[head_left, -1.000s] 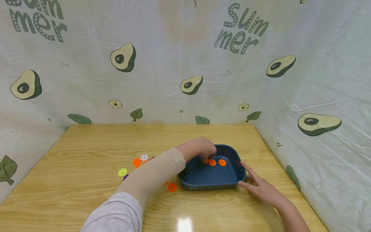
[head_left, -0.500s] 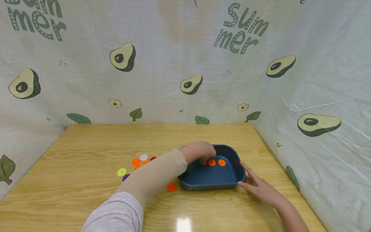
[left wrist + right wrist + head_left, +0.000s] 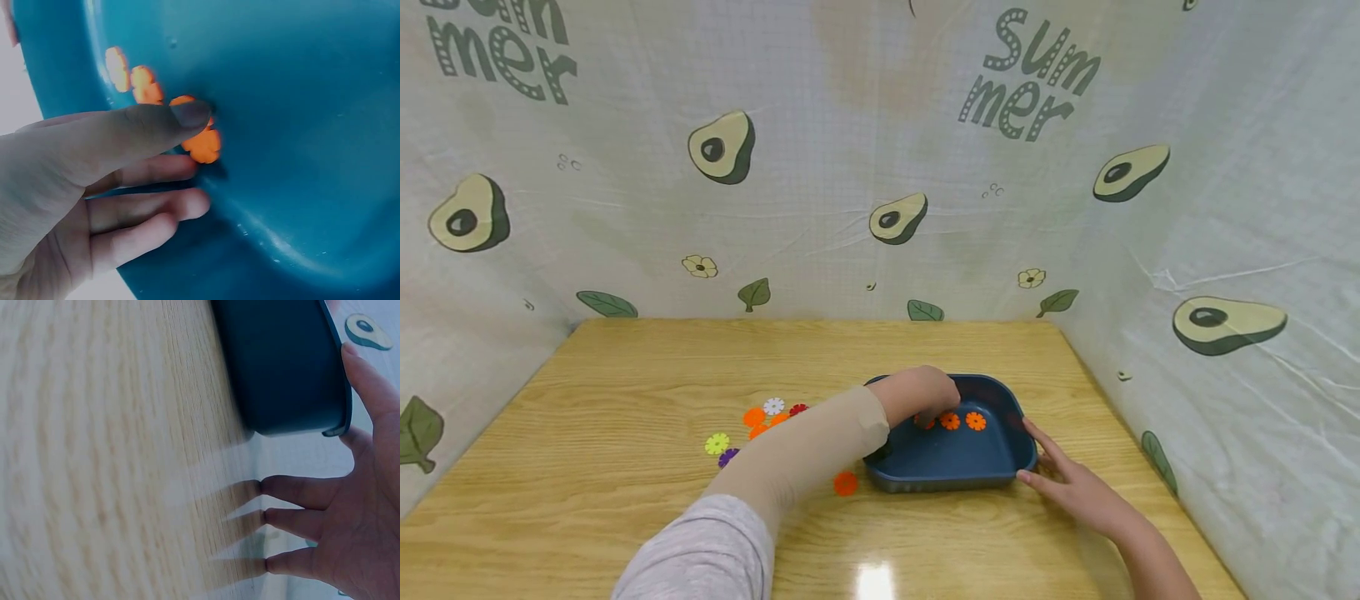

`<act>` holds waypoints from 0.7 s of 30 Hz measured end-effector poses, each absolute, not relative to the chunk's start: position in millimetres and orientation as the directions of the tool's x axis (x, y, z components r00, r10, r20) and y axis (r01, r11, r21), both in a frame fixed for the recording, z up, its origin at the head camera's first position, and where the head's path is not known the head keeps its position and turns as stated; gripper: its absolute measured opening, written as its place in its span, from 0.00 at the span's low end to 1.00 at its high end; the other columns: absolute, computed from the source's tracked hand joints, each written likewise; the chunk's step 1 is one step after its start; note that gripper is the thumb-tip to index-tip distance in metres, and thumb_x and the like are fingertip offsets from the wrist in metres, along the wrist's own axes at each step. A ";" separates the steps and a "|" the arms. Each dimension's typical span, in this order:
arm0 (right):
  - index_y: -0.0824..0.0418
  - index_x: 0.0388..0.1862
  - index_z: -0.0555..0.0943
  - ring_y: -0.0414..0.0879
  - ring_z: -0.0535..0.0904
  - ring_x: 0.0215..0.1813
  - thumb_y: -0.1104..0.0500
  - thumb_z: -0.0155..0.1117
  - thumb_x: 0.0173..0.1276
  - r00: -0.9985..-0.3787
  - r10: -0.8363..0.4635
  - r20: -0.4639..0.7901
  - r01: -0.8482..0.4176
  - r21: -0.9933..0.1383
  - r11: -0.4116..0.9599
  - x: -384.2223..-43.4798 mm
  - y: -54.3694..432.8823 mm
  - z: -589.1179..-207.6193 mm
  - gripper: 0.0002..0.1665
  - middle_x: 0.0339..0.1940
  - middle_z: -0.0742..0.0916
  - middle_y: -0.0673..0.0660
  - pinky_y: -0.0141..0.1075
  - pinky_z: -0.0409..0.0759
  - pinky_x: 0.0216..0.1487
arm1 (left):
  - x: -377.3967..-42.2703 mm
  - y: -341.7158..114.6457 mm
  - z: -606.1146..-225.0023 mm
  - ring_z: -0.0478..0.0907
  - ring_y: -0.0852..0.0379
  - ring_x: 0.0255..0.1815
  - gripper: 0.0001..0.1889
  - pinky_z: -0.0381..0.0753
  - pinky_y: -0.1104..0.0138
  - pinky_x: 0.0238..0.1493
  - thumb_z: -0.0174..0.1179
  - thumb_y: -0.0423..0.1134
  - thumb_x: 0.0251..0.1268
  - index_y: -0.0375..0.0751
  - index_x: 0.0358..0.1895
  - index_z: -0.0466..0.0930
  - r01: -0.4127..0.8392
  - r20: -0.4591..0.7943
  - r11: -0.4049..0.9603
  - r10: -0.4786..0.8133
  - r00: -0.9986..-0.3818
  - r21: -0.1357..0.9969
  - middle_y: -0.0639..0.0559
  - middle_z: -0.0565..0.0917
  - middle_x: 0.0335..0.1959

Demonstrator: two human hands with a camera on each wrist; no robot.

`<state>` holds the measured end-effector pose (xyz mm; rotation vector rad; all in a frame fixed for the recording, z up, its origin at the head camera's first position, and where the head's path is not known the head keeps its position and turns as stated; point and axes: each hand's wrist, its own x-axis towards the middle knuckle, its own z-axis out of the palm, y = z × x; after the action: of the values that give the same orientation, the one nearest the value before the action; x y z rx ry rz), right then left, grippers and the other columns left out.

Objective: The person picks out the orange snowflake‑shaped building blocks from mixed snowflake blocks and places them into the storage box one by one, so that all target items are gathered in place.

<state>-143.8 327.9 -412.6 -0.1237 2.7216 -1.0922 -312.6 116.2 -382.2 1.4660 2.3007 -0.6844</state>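
Inside the dark blue bin (image 3: 951,477), my left hand (image 3: 925,392) reaches down over its floor. In the left wrist view, that hand's thumb and a finger pinch an orange interlocking disc (image 3: 203,147) with a notched edge, the thumb covering its middle. Beyond it, a second orange disc (image 3: 147,86) and a third (image 3: 117,69) form a row with it. At the bin's right end, my right hand (image 3: 1078,492) touches the rim with thumb and forefinger. Its other fingers (image 3: 300,490) extend straight, tips against the table, in the right wrist view.
Left of the bin, a loose group of discs lies on the wooden table (image 3: 625,400): white (image 3: 773,407), yellow-green (image 3: 717,444), purple (image 3: 727,457), red (image 3: 798,410) and orange. My left forearm hides part of them. One red-orange disc (image 3: 846,483) lies by the bin's near left corner. A patterned curtain (image 3: 820,233) surrounds the table.
My left hand has shifted slightly left inside the bin, with the nearest orange disc now more visible beside its fingers. The right hand and bin have stayed put.
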 end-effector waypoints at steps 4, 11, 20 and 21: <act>0.45 0.81 0.46 0.71 0.65 0.67 0.46 0.61 0.72 -0.975 -0.152 -0.165 0.004 -0.690 0.724 -143.4 327.2 -412.1 0.47 0.68 0.66 0.79 0.65 0.66 0.58 | -316.0 115.8 -377.5 0.74 0.60 0.35 0.10 0.78 0.68 0.38 0.71 0.37 0.59 0.50 0.42 0.82 0.914 -0.524 0.369 0.752 -0.401 -0.170 0.59 0.80 0.36; 0.44 0.81 0.44 0.71 0.64 0.68 0.44 0.59 0.72 -0.970 -0.144 -0.196 0.028 -0.679 0.734 -143.6 326.4 -412.5 0.47 0.66 0.67 0.80 0.65 0.66 0.58 | -314.1 106.0 -355.8 0.75 0.60 0.36 0.15 0.76 0.68 0.38 0.72 0.45 0.56 0.50 0.45 0.81 0.915 -0.471 0.379 0.788 -0.397 -0.137 0.60 0.79 0.36; 0.43 0.81 0.42 0.73 0.62 0.68 0.43 0.57 0.73 -0.967 -0.149 -0.209 0.030 -0.670 0.742 -143.8 326.2 -411.9 0.48 0.67 0.65 0.80 0.67 0.66 0.57 | -293.2 74.0 -327.7 0.73 0.61 0.35 0.17 0.75 0.67 0.38 0.70 0.47 0.59 0.51 0.50 0.79 0.906 -0.362 0.416 0.836 -0.412 -0.071 0.60 0.78 0.38; 0.43 0.81 0.42 0.73 0.62 0.68 0.43 0.57 0.73 -0.967 -0.150 -0.207 0.028 -0.669 0.743 -143.7 326.4 -412.1 0.48 0.67 0.66 0.80 0.67 0.66 0.57 | -290.9 69.5 -325.1 0.74 0.61 0.35 0.18 0.75 0.67 0.38 0.70 0.48 0.59 0.51 0.50 0.79 0.906 -0.349 0.417 0.841 -0.412 -0.064 0.60 0.78 0.38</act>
<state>-143.7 326.4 -412.1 -0.0966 2.6960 -1.0397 -290.9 69.5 -325.1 1.5250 2.4115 -0.3551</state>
